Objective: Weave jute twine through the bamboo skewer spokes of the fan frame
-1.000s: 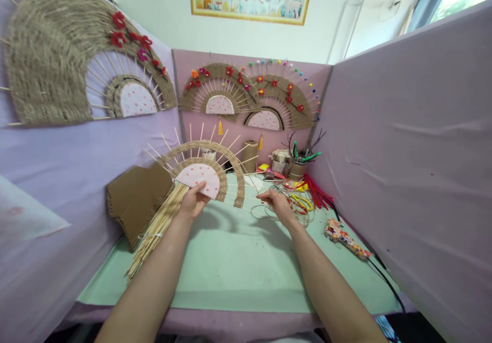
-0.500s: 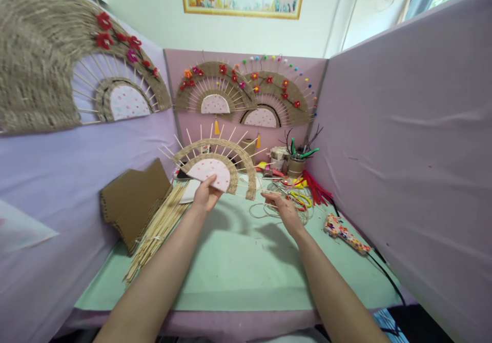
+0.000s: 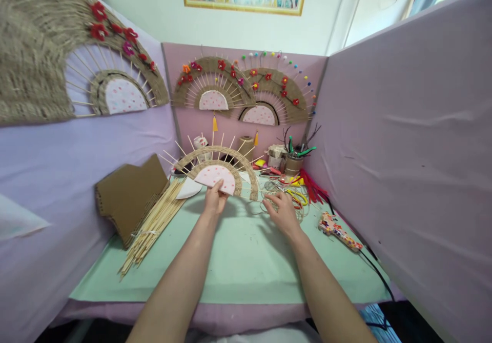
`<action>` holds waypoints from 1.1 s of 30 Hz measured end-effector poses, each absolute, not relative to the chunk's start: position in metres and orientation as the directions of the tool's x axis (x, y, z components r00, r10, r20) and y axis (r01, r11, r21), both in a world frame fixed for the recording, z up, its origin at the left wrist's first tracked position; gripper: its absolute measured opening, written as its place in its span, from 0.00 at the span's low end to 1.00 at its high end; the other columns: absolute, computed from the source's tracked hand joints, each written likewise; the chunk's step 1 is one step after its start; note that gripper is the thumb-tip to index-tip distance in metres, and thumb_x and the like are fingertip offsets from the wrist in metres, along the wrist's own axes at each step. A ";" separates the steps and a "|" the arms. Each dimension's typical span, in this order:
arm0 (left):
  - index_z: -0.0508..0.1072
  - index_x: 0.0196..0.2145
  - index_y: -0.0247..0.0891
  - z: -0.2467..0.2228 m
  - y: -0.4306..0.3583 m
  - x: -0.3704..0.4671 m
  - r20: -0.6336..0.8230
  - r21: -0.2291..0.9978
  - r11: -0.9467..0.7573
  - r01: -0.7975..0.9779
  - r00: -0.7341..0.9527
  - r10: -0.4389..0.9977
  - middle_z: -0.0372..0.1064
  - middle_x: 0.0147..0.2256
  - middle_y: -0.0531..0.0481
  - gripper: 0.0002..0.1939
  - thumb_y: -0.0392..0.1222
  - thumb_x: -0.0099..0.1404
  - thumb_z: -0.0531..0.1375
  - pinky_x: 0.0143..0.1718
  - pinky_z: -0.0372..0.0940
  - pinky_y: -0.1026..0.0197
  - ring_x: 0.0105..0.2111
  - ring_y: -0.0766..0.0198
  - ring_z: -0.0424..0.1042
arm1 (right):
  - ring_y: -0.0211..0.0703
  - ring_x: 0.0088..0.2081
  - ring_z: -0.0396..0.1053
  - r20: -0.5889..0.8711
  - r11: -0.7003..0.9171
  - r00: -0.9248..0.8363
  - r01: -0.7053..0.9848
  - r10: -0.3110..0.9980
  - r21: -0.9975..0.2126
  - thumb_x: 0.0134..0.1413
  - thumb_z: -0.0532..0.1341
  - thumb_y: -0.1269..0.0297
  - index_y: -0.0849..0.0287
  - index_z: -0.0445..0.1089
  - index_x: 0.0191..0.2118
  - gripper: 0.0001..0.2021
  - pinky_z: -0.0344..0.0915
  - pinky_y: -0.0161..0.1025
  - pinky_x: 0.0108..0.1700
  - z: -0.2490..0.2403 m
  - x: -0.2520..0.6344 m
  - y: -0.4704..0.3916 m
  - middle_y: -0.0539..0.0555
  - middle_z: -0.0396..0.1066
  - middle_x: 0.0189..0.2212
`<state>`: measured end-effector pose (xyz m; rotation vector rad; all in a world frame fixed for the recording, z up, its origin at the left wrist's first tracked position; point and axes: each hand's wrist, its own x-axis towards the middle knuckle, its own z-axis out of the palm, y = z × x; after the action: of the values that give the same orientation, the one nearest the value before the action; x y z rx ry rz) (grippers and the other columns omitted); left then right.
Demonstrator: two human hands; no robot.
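Note:
My left hand [image 3: 216,199] grips a small fan frame [image 3: 216,175] by the lower edge of its spotted white half-circle, holding it above the table. Two bands of twine curve around the half-circle, and thin sticks radiate outward past them. Just right of the fan's lower right end is my right hand [image 3: 280,210], its thumb and fingers apart. Thin twine [image 3: 265,207] runs close to these fingers; whether they touch it is too small to tell.
Bamboo sticks [image 3: 157,220] and brown cardboard [image 3: 128,192] lie left. Yellow-handled scissors [image 3: 298,197], red strips [image 3: 313,186] and a tool pot [image 3: 294,164] stand or lie behind right. A patterned glue gun [image 3: 340,231] with a cable lies right. Finished fans [image 3: 219,71] hang behind.
The fan and my left hand have shifted slightly right and down, and the fan is tilted less. The fingers of my right hand have spread apart.

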<state>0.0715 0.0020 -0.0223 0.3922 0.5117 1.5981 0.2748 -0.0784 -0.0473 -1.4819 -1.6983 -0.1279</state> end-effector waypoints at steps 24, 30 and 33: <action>0.72 0.41 0.36 -0.013 -0.004 0.066 -0.112 0.387 0.014 -0.922 -0.032 0.993 0.75 0.33 0.48 0.13 0.27 0.58 0.56 0.37 0.68 0.65 0.32 0.67 0.74 | 0.45 0.35 0.70 0.508 0.442 -0.024 0.528 0.861 -0.725 0.53 0.55 0.59 0.58 0.75 0.33 0.13 0.63 0.39 0.39 -0.049 0.255 -0.083 0.56 0.75 0.33; 0.71 0.42 0.35 -0.012 -0.005 0.064 -0.118 0.386 0.108 -0.916 0.067 0.991 0.75 0.31 0.49 0.13 0.29 0.59 0.56 0.31 0.69 0.68 0.29 0.67 0.74 | 0.41 0.26 0.65 0.481 0.368 0.118 0.496 0.869 -0.787 0.52 0.55 0.53 0.61 0.74 0.32 0.17 0.60 0.36 0.29 -0.044 0.261 -0.083 0.53 0.71 0.24; 0.71 0.40 0.34 -0.010 -0.009 0.066 -0.133 0.440 0.162 -0.883 0.115 0.984 0.75 0.30 0.48 0.11 0.29 0.59 0.56 0.30 0.69 0.65 0.29 0.65 0.74 | 0.41 0.27 0.65 0.515 0.393 0.128 0.500 0.847 -0.771 0.52 0.55 0.54 0.61 0.74 0.30 0.16 0.59 0.36 0.30 -0.041 0.261 -0.084 0.54 0.71 0.24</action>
<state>0.0659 -0.0092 -0.0097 0.2785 0.4395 1.3944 0.2614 -0.0839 -0.0412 -1.2538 -1.5244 0.3857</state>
